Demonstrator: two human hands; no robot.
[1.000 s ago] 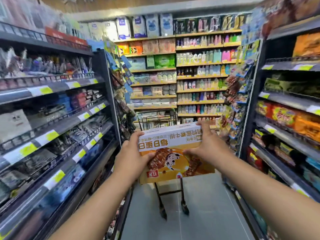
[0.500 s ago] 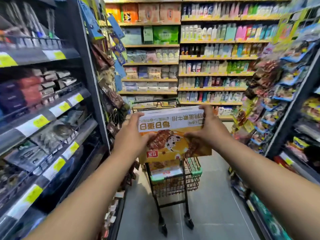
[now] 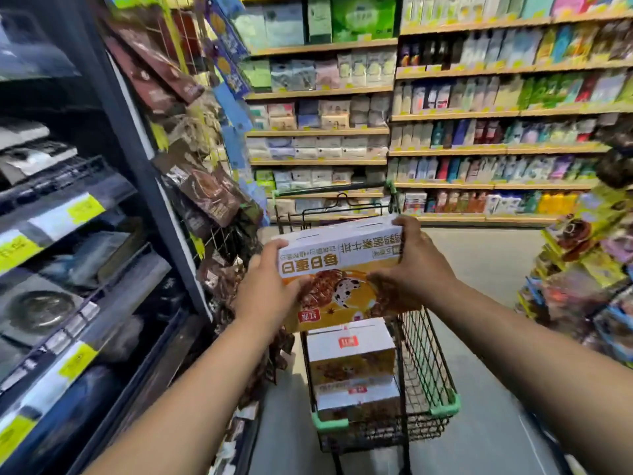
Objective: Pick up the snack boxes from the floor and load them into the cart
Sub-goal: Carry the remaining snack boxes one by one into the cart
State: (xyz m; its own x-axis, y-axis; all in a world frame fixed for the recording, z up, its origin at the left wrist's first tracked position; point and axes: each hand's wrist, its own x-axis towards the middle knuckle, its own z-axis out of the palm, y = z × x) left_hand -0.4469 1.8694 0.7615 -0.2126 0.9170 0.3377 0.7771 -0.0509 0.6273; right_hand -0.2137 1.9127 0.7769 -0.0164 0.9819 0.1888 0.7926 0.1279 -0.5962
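I hold a white and orange snack box [image 3: 337,269] out in front of me, above the black wire cart [image 3: 428,365]. My left hand [image 3: 267,289] grips its left end and my right hand [image 3: 414,265] grips its right end, fingers curled over the top edge. Inside the cart lie two more boxes of the same kind, one [image 3: 349,351] on top of the other [image 3: 359,399]. The held box hides the cart's far part.
A dark shelf unit [image 3: 85,234] with yellow price tags lines the left side, with hanging snack bags [image 3: 202,186] at its end. A rack of packets [image 3: 589,269] stands on the right. Stocked wooden shelves [image 3: 445,114] close the aisle ahead. Grey floor [image 3: 489,440] surrounds the cart.
I have moved closer to the cart and my view has tilted down. The box, still in both hands, now hangs over the cart's basket, and the two boxes inside have come into sight.
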